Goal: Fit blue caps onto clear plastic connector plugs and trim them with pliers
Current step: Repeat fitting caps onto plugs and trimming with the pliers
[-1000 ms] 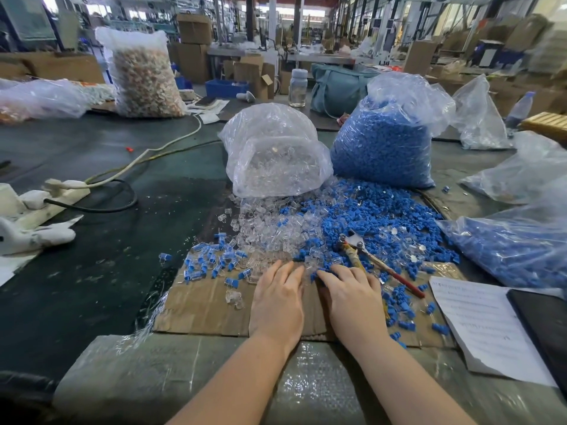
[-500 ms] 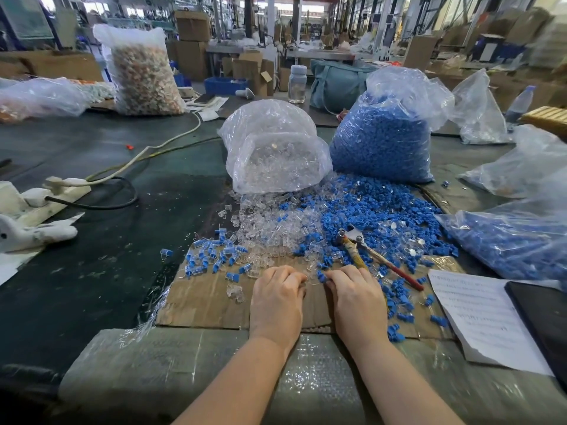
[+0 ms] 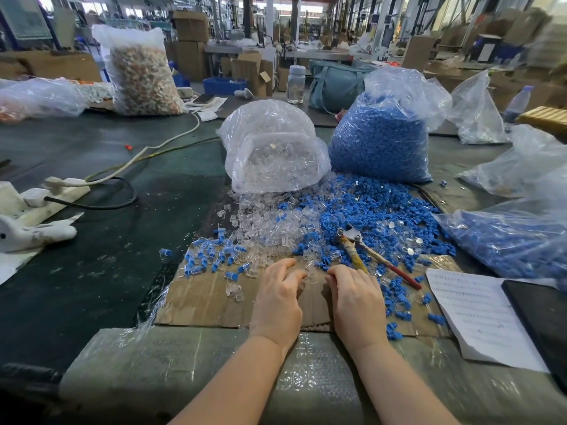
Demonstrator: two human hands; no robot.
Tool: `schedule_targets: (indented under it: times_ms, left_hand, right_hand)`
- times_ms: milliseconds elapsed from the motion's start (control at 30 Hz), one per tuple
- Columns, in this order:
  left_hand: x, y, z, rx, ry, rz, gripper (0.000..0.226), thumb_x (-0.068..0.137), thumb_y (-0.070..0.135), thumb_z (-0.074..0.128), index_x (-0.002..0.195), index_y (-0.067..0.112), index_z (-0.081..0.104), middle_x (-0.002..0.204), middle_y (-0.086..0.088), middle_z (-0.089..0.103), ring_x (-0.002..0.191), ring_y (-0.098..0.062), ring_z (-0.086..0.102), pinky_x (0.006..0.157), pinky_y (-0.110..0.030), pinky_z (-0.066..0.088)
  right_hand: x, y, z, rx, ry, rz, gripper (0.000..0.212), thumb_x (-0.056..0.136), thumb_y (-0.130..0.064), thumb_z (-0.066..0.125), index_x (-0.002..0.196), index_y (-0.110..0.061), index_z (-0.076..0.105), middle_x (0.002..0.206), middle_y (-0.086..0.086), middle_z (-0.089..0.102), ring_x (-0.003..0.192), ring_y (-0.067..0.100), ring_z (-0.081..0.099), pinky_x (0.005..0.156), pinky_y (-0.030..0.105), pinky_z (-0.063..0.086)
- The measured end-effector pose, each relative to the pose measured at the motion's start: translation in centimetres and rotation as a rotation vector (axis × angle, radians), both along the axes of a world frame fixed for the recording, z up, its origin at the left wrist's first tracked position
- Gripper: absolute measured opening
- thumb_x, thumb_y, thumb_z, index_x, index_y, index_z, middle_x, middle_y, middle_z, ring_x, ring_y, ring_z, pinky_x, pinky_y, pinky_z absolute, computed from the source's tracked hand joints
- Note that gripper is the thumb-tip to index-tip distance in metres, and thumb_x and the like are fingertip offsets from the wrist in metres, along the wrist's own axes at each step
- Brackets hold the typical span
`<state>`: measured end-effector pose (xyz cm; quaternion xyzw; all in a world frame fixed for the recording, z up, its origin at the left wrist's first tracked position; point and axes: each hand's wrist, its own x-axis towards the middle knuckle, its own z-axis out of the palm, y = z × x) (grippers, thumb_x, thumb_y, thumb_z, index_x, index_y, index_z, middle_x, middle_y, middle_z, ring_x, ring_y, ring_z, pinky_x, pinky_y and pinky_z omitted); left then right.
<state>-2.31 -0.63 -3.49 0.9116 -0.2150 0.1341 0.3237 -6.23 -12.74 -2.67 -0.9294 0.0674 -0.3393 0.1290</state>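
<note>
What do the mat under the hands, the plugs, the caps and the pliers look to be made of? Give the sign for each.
Mat: corrugated cardboard, matt brown, creased.
Plugs: clear hard plastic, probably; see-through and glinting.
Caps: opaque blue plastic, it seems; even colour, dull sheen.
Pliers: bare grey metal head; one handle red, the other yellowish and worn, coating unclear.
</note>
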Motion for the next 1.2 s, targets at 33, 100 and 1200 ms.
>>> schedule_targets:
  times_ms: [33,100,1200]
  left_hand:
    - [0.0,0.0,0.0,-0.001,-0.004,0.007,0.053,0.086,-0.011,0.038,0.130,0.017,0.052,0.143,0.003,0.036,0.136,-0.008,0.016,0.109,-0.014,-0.001]
    - [-0.1,0.0,0.0,-0.005,-0.009,0.020,0.053,0.086,-0.010,0.038,0.129,0.018,0.052,0.143,0.004,0.035,0.137,-0.008,0.016,0.109,-0.014,-0.005]
    - [-0.7,0.2,1.1,0.024,-0.148,-0.025,0.019,0.073,0.022,0.076,0.091,0.022,0.069,0.087,0.008,0.066,0.087,-0.017,0.059,0.078,-0.026,0.021]
  right_hand:
    - [0.0,0.0,0.0,-0.004,-0.005,0.002,0.011,0.077,-0.003,0.074,0.078,-0.008,0.064,0.069,0.004,0.066,0.063,0.026,0.062,0.065,0.037,0.053]
    - [0.0,0.0,0.1,-0.014,-0.012,0.006,0.010,0.078,-0.005,0.074,0.077,-0.008,0.064,0.069,0.004,0.066,0.063,0.025,0.062,0.065,0.037,0.053]
    - [-0.1,-0.2,0.1,0.052,-0.044,0.230,0.025,0.084,-0.026,0.047,0.088,-0.016,0.070,0.079,-0.004,0.070,0.071,0.017,0.065,0.073,0.027,0.038]
